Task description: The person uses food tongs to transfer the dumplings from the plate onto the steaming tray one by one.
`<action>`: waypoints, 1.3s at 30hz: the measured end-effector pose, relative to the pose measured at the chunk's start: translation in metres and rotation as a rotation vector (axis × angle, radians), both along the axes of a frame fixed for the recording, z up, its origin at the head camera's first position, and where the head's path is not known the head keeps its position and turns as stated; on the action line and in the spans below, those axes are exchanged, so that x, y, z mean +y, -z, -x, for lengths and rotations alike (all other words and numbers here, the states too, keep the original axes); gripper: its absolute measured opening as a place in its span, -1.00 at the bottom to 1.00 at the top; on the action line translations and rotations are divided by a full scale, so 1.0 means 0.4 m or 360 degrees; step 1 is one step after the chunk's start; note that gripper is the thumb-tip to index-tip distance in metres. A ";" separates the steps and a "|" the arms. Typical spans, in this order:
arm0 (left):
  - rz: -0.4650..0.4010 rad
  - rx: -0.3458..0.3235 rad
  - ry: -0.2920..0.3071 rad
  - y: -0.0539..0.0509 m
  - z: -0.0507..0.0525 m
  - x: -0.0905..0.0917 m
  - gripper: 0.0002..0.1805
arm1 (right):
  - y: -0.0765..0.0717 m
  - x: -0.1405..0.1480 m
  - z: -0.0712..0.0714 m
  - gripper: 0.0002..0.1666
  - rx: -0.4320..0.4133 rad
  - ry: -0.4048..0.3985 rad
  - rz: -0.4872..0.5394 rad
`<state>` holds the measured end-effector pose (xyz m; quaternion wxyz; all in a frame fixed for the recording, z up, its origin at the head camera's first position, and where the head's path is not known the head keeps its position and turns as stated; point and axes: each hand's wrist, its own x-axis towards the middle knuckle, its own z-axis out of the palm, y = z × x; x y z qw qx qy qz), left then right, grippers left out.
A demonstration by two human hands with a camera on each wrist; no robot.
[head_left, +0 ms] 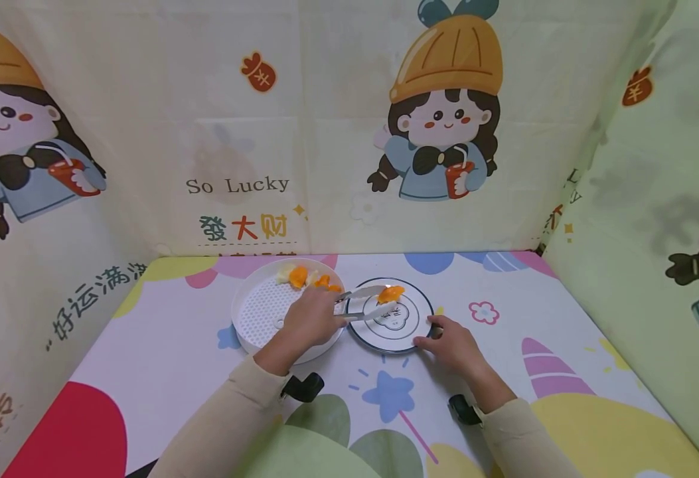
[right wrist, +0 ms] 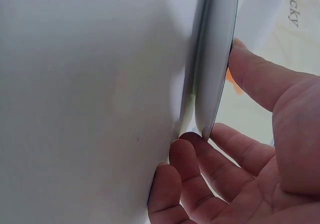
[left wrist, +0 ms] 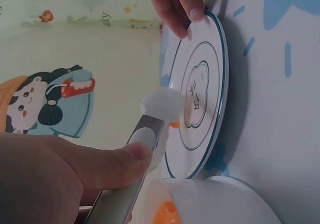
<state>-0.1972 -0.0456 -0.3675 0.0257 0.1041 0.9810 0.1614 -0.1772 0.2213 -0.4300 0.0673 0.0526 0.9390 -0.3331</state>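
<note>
My left hand (head_left: 313, 318) grips a pair of metal tongs (left wrist: 122, 189) with whitish tips, thumb pressed on the handle. An orange food piece (head_left: 391, 294) is at the tips, over a white plate (head_left: 364, 335) with a dark blue rim. Its exact kind cannot be made out. My right hand (head_left: 453, 342) pinches the plate's right edge. In the right wrist view the thumb lies over the rim (right wrist: 220, 63) and the fingers are at its underside. Left of the plate stands a round white basket (head_left: 243, 299) with a perforated bottom, partly hidden behind my left hand.
Inside the basket's far side lie several orange pieces (head_left: 298, 277) and pale pieces (head_left: 283, 273). A patterned cloth (head_left: 170, 332) covers the table. Printed fabric walls (head_left: 325, 133) enclose it at the back and both sides.
</note>
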 end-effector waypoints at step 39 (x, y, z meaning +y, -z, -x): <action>-0.0129 0.0073 -0.0150 -0.056 -0.079 -0.285 -0.34 | -0.005 -0.002 -0.007 -0.20 0.0055 -0.0023 -0.0022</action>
